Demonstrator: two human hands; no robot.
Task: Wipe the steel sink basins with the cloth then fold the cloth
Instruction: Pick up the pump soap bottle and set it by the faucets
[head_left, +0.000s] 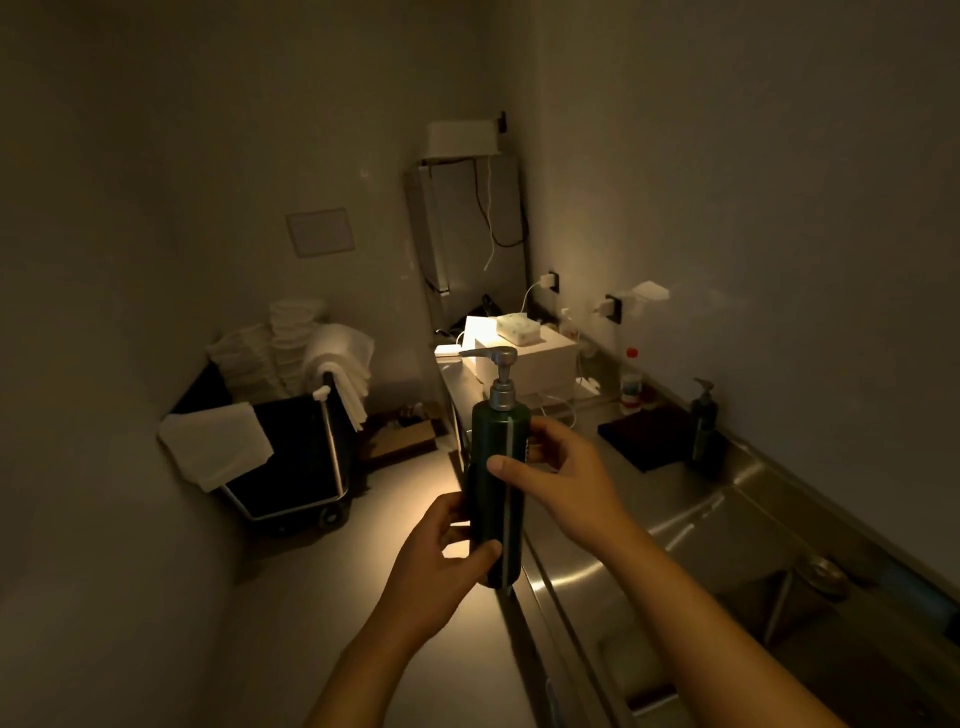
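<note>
Writing: we can read none on the green pump bottle (497, 488); the room is dim.
Hands: our left hand (441, 566) grips the bottle's base, our right hand (558, 475) its middle, upright above the worktop's (670, 499) front edge.
Sink basin (810, 613): right of the bottle, set in the worktop.
Cloth: we cannot tell which.
Around: a second pump bottle (704, 421) at the back edge; a cart (296, 457) with white towels (337, 358).

Two bare hands hold a dark green pump bottle (500, 488) upright: left hand (441, 566) low, right hand (558, 478) higher, beside a steel sink (748, 525).
</note>
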